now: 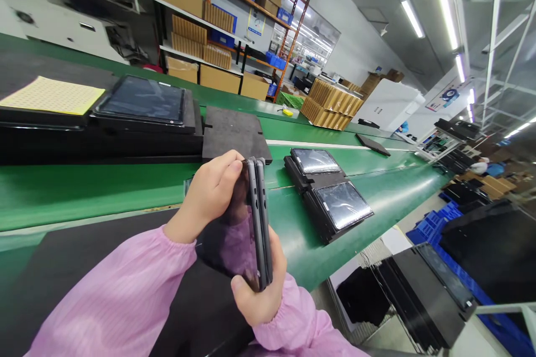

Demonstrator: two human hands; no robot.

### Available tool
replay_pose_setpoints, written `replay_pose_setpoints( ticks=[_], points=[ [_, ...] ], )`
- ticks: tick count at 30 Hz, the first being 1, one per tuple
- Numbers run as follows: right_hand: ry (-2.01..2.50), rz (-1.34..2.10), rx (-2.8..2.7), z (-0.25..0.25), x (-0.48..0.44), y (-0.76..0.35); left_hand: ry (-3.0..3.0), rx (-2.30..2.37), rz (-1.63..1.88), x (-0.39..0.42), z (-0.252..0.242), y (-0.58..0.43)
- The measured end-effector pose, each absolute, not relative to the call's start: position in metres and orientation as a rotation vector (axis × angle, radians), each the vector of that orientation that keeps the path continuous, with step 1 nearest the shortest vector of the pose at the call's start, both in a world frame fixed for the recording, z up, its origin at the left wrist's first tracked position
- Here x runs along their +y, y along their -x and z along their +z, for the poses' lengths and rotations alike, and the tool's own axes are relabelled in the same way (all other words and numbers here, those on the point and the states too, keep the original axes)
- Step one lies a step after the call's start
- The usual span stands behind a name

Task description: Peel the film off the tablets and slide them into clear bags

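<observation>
Two dark tablets point(240, 228) are held upright together, their thin edges with port slots turned toward me. My left hand point(211, 187) is closed on their upper left corner, thumb along the top. Gripping the lower right end is my right hand point(266, 284), its thumb on the near screen and its fingers behind. The near screen is dark and reflects a pink sleeve. Below the tablets lies a black foam board point(125, 268). Just beyond my hands is a dark grey foam pad point(234, 128).
Two tablets in a black foam tray point(307, 184) lie on the green bench point(288, 217) to the right. At left, a tablet point(144, 99) rests on stacked foam beside a yellow label sheet point(52, 95). Cardboard dividers point(330, 103) stand farther back; a rack point(422, 301) is at lower right.
</observation>
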State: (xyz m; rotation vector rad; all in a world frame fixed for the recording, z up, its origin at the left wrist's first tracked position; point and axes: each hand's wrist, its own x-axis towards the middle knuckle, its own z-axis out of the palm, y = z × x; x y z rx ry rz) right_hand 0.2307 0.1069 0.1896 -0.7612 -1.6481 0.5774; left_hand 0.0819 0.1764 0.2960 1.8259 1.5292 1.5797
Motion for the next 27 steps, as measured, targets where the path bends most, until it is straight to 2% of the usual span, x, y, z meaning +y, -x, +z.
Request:
replay_pose_setpoints(
  ticks=[7, 12, 21, 27],
  points=[
    [0.526, 1.001, -1.684, 0.225, 0.111, -0.236, -1.784, 1.448, 1.628, 0.177, 0.293, -0.079],
    [0.613, 1.138, -1.674, 0.225, 0.104, -0.24, -1.746, 1.316, 1.62, 0.174, 0.294, -0.08],
    [0.475, 1.139, -1.659, 0.228, 0.09, -0.237, -1.712, 1.176, 1.515, 0.16, 0.296, -0.081],
    [0.641, 1.137, -1.757, 0.238, 0.086, -0.243, -1.751, 1.167, 1.548, 0.155, 0.294, -0.08]
  ],
)
